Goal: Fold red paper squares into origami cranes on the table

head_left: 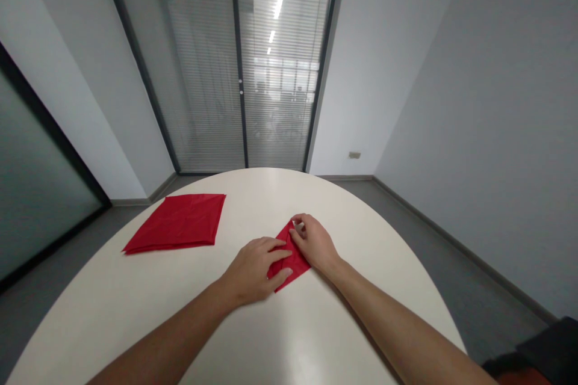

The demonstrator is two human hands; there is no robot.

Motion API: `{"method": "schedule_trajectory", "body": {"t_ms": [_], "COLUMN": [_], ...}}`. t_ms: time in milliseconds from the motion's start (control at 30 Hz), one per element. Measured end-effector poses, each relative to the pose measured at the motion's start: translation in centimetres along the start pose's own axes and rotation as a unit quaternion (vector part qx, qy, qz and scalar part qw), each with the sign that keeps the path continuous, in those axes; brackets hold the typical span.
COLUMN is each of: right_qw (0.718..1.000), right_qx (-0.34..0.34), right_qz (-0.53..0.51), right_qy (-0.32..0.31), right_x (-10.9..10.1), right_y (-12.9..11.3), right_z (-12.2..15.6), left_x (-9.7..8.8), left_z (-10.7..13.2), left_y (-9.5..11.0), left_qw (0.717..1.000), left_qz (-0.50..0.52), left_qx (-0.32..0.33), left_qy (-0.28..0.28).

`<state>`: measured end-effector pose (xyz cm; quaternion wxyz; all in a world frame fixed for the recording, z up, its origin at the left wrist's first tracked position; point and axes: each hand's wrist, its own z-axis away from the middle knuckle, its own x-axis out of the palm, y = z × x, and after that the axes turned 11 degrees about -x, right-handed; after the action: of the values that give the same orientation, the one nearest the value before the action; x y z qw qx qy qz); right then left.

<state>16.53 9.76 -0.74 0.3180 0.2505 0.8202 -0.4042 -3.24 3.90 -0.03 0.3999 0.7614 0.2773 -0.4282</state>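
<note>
A small folded piece of red cloth or paper (295,260) lies on the white table between my hands; which material it is I cannot tell. My left hand (261,267) rests on its left part with the fingers spread and lying flat. At the far corner, my right hand (313,242) pinches the red piece between thumb and fingers. Part of the folded piece is hidden under both hands.
A larger folded red sheet (180,222) lies flat at the table's left. The round white table (271,186) has its far edge near a glass partition with blinds (203,72). A dark object (548,346) shows at the lower right.
</note>
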Motion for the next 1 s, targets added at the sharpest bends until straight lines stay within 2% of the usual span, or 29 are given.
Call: {"method": "schedule_trajectory", "body": {"t_ms": [67, 167, 267, 367, 467, 567, 633, 700, 800, 1000], "right_qw": [0.996, 0.978, 0.961, 0.951, 0.951, 0.958, 0.964, 0.966, 0.961, 0.959], "right_qx": [-0.082, -0.174, -0.168, -0.123, -0.086, -0.052, -0.056, -0.089, -0.129, -0.091], "right_qz": [0.038, 0.039, 0.048, 0.077, 0.111, 0.129, 0.130, 0.112, 0.070, 0.076], "right_qy": [-0.015, -0.106, -0.214, -0.273, -0.275, -0.250, -0.224, -0.213, -0.235, -0.257], "right_x": [-0.4, -0.9, -1.2, -1.4, -1.4, -1.3, -1.3, -1.2, -1.2, -1.4], "right_y": [-0.3, -0.7, -0.8, -0.5, 0.0, 0.3, 0.4, 0.5, 0.6, 0.3], "right_z": [0.0, 0.3, 0.8, 1.0, 0.9, 0.7, 0.6, 0.6, 0.7, 0.8], "left_x": [0.1, 0.2, 0.2, 0.4, 0.7, 1.0, 1.1, 1.2, 1.3, 1.4], "left_z": [0.0, -0.1, -0.2, -0.1, 0.0, 0.1, 0.1, 0.1, 0.0, 0.0], "left_y": [-0.1, -0.2, -0.3, -0.4, -0.6, -0.8, -0.9, -1.1, -1.2, -1.1], "left_qw": [1.000, 0.999, 0.999, 0.998, 0.998, 0.998, 0.998, 0.998, 0.998, 0.997], "left_qz": [-0.012, -0.023, -0.029, -0.047, -0.059, -0.058, -0.057, -0.058, -0.060, -0.072], "left_qx": [0.008, 0.022, 0.034, 0.032, 0.023, 0.014, 0.014, 0.008, -0.016, -0.022], "left_qy": [0.002, 0.002, -0.016, -0.025, -0.026, -0.026, -0.026, -0.029, -0.030, -0.022]}}
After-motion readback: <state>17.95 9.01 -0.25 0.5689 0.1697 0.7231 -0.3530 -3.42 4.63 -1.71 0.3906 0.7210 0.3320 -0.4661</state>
